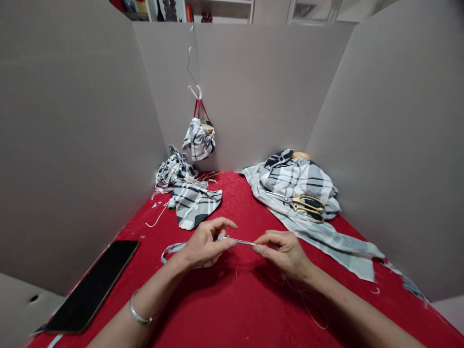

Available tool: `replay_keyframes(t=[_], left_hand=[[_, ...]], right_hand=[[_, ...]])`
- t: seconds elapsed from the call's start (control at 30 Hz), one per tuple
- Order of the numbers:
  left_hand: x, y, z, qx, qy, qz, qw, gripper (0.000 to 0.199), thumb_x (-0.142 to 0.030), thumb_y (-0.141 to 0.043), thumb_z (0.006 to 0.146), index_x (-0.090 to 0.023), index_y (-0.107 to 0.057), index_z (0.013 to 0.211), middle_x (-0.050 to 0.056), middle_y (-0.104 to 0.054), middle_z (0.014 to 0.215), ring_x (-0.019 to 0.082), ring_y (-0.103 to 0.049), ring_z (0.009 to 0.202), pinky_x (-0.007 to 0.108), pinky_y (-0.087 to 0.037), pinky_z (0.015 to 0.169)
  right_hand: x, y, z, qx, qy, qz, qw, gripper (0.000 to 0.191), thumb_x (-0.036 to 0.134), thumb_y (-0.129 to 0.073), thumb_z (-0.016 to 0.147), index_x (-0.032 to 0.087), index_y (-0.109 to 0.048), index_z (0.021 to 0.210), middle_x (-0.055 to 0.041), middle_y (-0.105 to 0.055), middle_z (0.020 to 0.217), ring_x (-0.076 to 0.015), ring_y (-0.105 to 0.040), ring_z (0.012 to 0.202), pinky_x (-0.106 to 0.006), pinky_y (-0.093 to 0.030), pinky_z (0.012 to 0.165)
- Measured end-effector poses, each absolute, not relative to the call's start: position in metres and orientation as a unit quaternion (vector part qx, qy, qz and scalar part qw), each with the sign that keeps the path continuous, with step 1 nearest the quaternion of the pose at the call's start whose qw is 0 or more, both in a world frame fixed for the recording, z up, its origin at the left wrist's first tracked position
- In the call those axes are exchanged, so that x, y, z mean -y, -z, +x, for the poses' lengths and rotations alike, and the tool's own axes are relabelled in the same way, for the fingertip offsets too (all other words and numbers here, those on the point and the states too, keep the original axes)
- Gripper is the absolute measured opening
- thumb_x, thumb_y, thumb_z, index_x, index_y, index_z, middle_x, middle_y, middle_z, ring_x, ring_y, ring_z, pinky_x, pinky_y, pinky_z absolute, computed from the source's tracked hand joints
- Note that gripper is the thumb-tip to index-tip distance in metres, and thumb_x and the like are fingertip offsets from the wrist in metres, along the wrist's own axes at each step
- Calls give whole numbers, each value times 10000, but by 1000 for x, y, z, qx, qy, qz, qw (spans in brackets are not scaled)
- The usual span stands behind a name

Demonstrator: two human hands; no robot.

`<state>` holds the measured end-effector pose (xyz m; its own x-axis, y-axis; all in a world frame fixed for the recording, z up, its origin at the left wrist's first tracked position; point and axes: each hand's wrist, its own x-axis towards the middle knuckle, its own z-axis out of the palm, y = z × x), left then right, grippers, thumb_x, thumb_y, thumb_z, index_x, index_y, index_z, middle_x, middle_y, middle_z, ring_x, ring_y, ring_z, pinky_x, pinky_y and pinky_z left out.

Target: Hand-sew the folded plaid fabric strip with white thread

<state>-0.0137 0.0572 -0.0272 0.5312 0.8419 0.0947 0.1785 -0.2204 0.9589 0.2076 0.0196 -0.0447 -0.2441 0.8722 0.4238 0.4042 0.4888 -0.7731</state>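
Head view: the grips of the left hand and right hand both pinch a narrow grey strip, stretched between them above the red counter. The strip looks unfinished; beyond, the hanging checked bag appears complete.

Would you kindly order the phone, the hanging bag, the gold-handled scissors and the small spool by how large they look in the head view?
1. Phone, clearly largest, though also nearest the camera.
2. Hanging bag and gold-handled scissors, too close to rank: scissors longer, bag fuller.
3. Small spool, clearly smallest.
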Motion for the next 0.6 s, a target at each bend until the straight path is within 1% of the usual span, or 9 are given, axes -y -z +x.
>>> replay_keyframes(t=[0.07, 0.17, 0.3, 0.43, 0.6], left_hand=[[-58, 25, -15, -363, -293, 733, 495, 254, -302, -653, 743, -136, -653, 934, -59, -433, 605, 73, -380, 513, 201, -299, 489], [-58, 21, -16, -365, -265, 762, 464, 187, -293, -679, 718, -128, -705, 802, -19, -495, 663, 91, -432, 566, 213, -324, 514], [-58, 23, -16, -346, -279, 786, 430, 237, -283, -735, 670, -143, -727, 861, -29, -468, 637, 101, -431, 584, 219, -330, 536], [-58, 27, -13, -331, -315, 780, 427, 195, -283, -690, 730, -129, -732, 842, -17, -482, 623, 105, -438, 581, 226, -333, 540], [-56, 27, -11, -332, -344, 768, 426, 171, -276, -676, 743, -124, -738, 790, -15, -476, 609, 101, -427, 570, 227, -323, 536]], right_hand=[[-20, 44, 209, 740, -273, -431, 438, 187, 289, -632, 776, 148, -721, 691, -12, -585, 542, -101, -454, 478, -224, -344, 468], [-19, 43, 209, 730, -291, -437, 437, 180, 294, -643, 763, 148, -720, 690, -9, -583, 543, -105, -460, 481, -225, -350, 467], [-18, 43, 209, 716, -319, -444, 434, 207, 313, -641, 764, 141, -716, 680, -10, -581, 549, -111, -473, 495, -228, -356, 476], [-17, 42, 209, 713, -324, -448, 431, 222, 328, -641, 762, 136, -720, 682, -7, -568, 543, -104, -445, 478, -226, -333, 457], [-17, 41, 209, 715, -314, -450, 433, 212, 326, -652, 753, 141, -733, 688, -9, -568, 531, -97, -423, 463, -222, -324, 446]])
